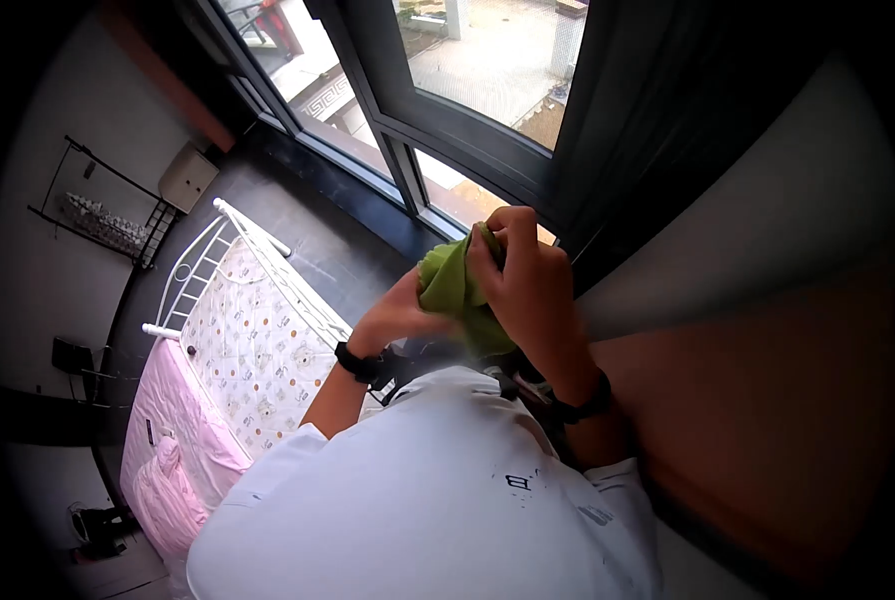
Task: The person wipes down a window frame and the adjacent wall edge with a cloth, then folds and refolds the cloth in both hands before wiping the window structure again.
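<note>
Dark floor (312, 215) alongside dark-framed windows (482, 60), with bright paving visible outside. To the left in view: white metal bed frame (199, 262), patterned mattress (257, 345) within, and pink bedding (182, 440) next to the patterned section. Farther left, black wire rack (107, 215) near the wall.

Green cloth (454, 285): bunched, raised in front of white shirt (417, 490), clear of the bed, between both hands. Left hand (395, 312): at the left side of the cloth, thumb toward the lower edge, cloth gripped; remaining fingers largely hidden behind the fabric. Right hand (527, 278): at the upper right of the cloth, fingers bent and pressed together, pinching fabric near the top. Black wristbands (359, 364) on both wrists. Lower part of the cloth: hanging below the right hand, slightly blurred.
</note>
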